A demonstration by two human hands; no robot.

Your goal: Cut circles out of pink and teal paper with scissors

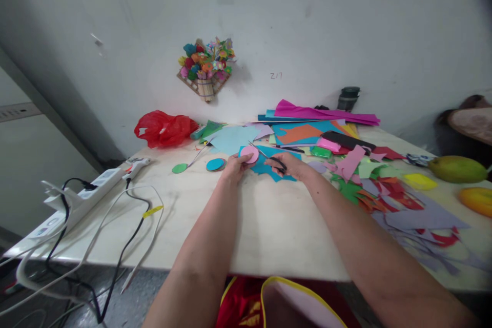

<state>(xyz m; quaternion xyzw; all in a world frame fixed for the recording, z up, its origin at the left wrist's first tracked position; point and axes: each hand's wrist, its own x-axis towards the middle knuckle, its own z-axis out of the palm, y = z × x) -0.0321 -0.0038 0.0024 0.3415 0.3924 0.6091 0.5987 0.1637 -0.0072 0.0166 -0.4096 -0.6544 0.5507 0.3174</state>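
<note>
My left hand [239, 165] pinches a pink paper circle [251, 154] against a blue sheet [263, 168] with a jagged lower edge. In my right hand [291, 164] is a pair of scissors [277, 165] with black handles; the blades point left, touching or overlapping the blue sheet beside the circle. Whether the blades are apart is too small to make out clearly. Left of my left hand lie some blue circles [215, 164] and a green circle [179, 168]. A light blue sheet [234, 138] rests behind my hands.
Paper scraps [400, 200] cover the table's right side, near a green mango [457, 169] and a black phone [342, 139]. A red plastic bag [163, 128] sits at the back left. A white power strip [86, 196] with loose cables lies along the left edge.
</note>
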